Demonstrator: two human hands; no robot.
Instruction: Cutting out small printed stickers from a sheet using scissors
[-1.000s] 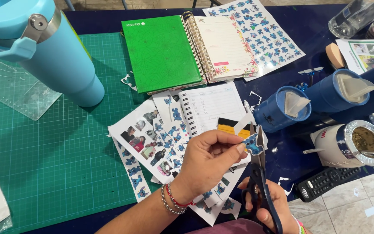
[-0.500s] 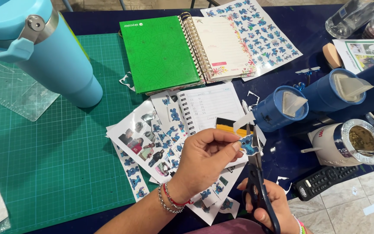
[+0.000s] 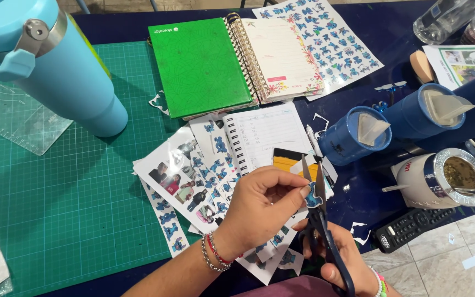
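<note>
The left hand (image 3: 262,206) is pinching a tiny blue cartoon sticker cutout (image 3: 313,198) between thumb and fingertips, holding it just in front of the open green spiral-bound notebook (image 3: 199,66), toward the near edge of the table. The right hand (image 3: 336,258) is wrapped around the handles of a pair of black-handled scissors (image 3: 317,220), fingers through the loops, and the blades point up with the little cutout sitting right between them. The blades look nearly closed on the paper, only a thin gap at the tips.

Also in front of the notebook: a messy pile of printed sheets with small blue cartoon figures and some photos (image 3: 193,181), and a small white lined spiral notepad (image 3: 262,135) lying on top of it. Left of the notebook, a green gridded cutting mat (image 3: 56,209) with a big light-blue tumbler with a handle (image 3: 56,66) standing on it. Right of the notebook there's another full sheet of blue stickers (image 3: 325,41), then two blue cylindrical cups with paper cones inside (image 3: 391,124). Further right and nearer, a white metal-rimmed cup full of green herb with a metal straw (image 3: 446,179), and a black remote control (image 3: 413,228) just in front of that.
</note>
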